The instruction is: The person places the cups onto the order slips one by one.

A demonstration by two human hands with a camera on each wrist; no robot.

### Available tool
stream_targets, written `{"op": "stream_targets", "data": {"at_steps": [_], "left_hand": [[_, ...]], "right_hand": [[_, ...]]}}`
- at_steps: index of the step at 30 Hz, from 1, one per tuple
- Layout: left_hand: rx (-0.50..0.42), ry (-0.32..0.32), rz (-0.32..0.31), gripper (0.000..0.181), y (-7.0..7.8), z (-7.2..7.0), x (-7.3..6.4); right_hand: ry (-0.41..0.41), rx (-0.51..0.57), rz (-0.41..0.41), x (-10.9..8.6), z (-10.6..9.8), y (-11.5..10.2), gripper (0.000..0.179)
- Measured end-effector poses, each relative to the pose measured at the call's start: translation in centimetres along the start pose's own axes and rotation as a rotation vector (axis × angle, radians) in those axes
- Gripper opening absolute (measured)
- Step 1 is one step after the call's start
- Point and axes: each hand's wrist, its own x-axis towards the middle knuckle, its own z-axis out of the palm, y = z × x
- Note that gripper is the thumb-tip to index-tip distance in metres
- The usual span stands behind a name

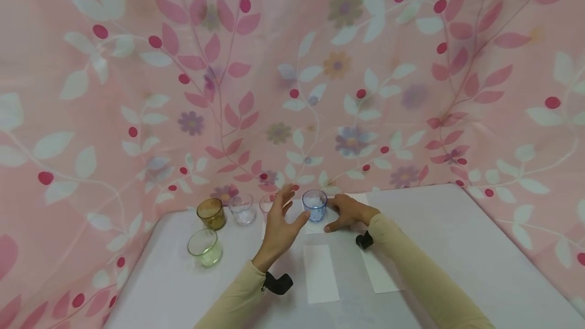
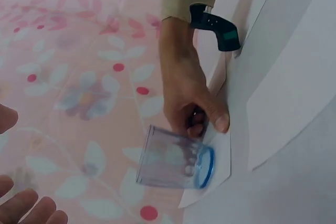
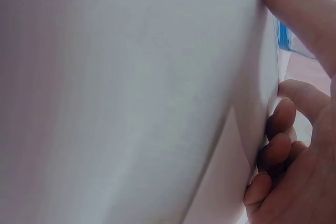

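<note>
A clear blue glass cup [image 1: 315, 205] stands upright on a white paper sheet [image 1: 315, 228] at the back of the table. Just right of it is my right hand [image 1: 349, 211], low over the table; the right wrist view shows its thumb and index finger apart, the other fingers bent, nothing between them. My left hand [image 1: 281, 230] is raised left of the cup, fingers spread and holding nothing; its fingertips [image 2: 26, 205] are apart from the cup in the left wrist view. Partly behind it stands a pink glass cup [image 1: 266, 203].
To the left are a clear cup [image 1: 242, 210], an amber cup [image 1: 212, 214] and a green cup [image 1: 205, 249]. White paper strips [image 1: 321, 274] lie on the white table [image 1: 151, 278]. A flowered pink curtain [image 1: 292, 65] hangs behind the back edge.
</note>
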Motion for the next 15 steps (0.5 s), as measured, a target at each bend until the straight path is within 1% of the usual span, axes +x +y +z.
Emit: {"op": "stream_targets", "data": {"at_steps": [4, 5, 7, 9, 11, 12, 13, 14, 15], "left_hand": [[-0.001, 0.086, 0.037, 0.060, 0.3, -4.0, -1.4], [0.004, 0.106, 0.049, 0.058, 0.2, -5.1, -1.6], [0.034, 0.173, 0.082, 0.053, -0.1, -7.4, -2.0], [0.080, 0.264, 0.130, 0.047, -0.8, -9.9, -2.5], [0.154, 0.372, 0.152, 0.043, -1.7, -12.2, -3.0], [0.199, 0.426, 0.146, 0.042, -2.2, -13.3, -3.3], [0.247, 0.477, 0.127, 0.042, -2.8, -14.4, -3.6], [0.273, 0.515, 0.095, 0.042, -3.3, -15.3, -4.0], [0.298, 0.543, 0.045, 0.046, -3.9, -16.2, -4.3]], "right_hand": [[-0.002, -0.004, -0.001, -0.2, -0.2, 0.0, 0.089], [-0.002, -0.006, -0.006, -0.2, -0.2, 0.0, 0.088], [0.000, -0.004, -0.012, -0.2, -0.3, 0.0, 0.085], [-0.004, -0.001, -0.011, -0.3, -0.3, -0.1, 0.078], [-0.011, 0.000, -0.005, -0.2, -0.3, -0.3, 0.072], [-0.015, 0.001, -0.001, -0.2, -0.3, -0.3, 0.070], [-0.017, -0.001, 0.000, -0.2, -0.3, -0.4, 0.068], [-0.020, -0.004, -0.001, -0.2, -0.3, -0.5, 0.067], [-0.021, -0.005, -0.004, -0.2, -0.3, -0.6, 0.067]]}}
